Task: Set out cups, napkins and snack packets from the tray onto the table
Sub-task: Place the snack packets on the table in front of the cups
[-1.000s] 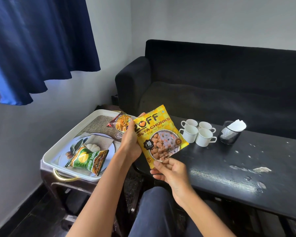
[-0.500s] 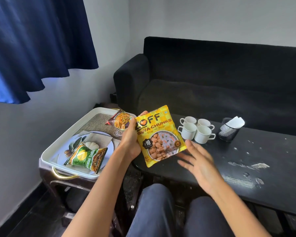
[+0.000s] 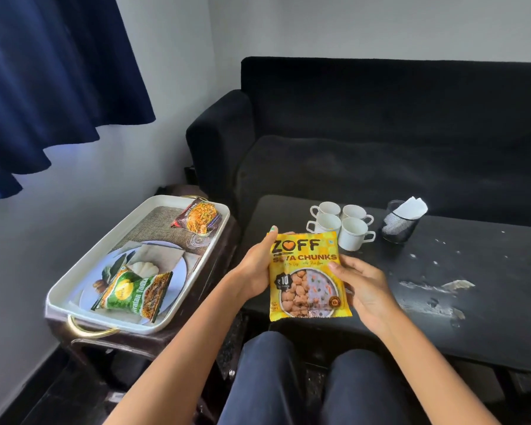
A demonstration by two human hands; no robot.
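While held upright at frame centre above the black table's [image 3: 442, 302] near edge, the yellow plastic soya-chunks packet [image 3: 308, 276] is gripped by left hand [image 3: 255, 271] and right hand [image 3: 364, 286], fingers curled round its sides.

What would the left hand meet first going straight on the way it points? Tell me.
Likely the cups: the left hand, holding the yellow packet, points up the picture toward them. Depth is unclear, so it might pass beside them.

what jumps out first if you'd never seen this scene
The bright yellow soya chunks packet, held by the left hand and right hand at the black table's near edge. Behind it four white cups cluster on the table; left of it, a white tray holds two packets.
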